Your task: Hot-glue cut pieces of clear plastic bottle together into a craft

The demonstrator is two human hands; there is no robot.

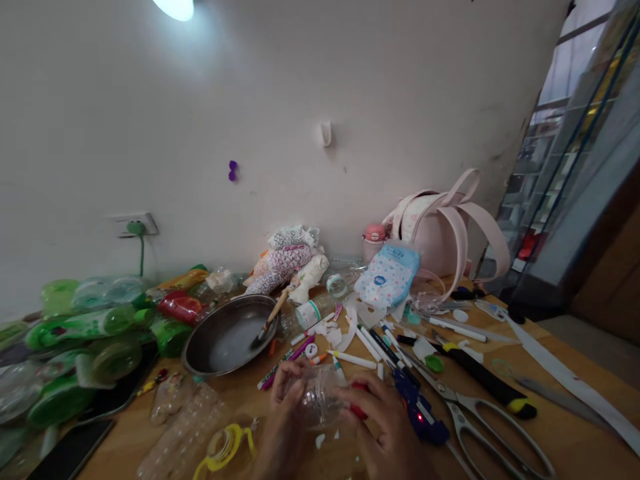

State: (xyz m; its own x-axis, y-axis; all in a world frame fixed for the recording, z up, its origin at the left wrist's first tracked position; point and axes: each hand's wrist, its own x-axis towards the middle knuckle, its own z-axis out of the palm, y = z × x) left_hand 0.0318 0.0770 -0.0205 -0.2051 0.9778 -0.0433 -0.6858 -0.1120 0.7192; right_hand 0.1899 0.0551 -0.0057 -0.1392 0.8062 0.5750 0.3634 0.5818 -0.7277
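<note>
My left hand (289, 400) is closed on the side of a clear plastic bottle piece (320, 398), which has ridges around it and lies on its side just above the table. My right hand (376, 417) closes around a small red object (359, 401) at the piece's right end; its kind is mostly hidden by my fingers. White scraps (320, 441) lie beneath my hands. Right of my right hand sits a blue glue gun (417, 407) with a red light lit. Large metal scissors (480, 417) lie beyond it.
A metal bowl (225, 337) with a brush (270, 317) stands behind left. Markers (356, 360) and a black-and-yellow cutter (480, 377) lie right. Plastic bottles (85, 327) crowd the left. Bubble wrap (183, 427), yellow ribbon (225, 448) and a phone (73, 453) are near the front.
</note>
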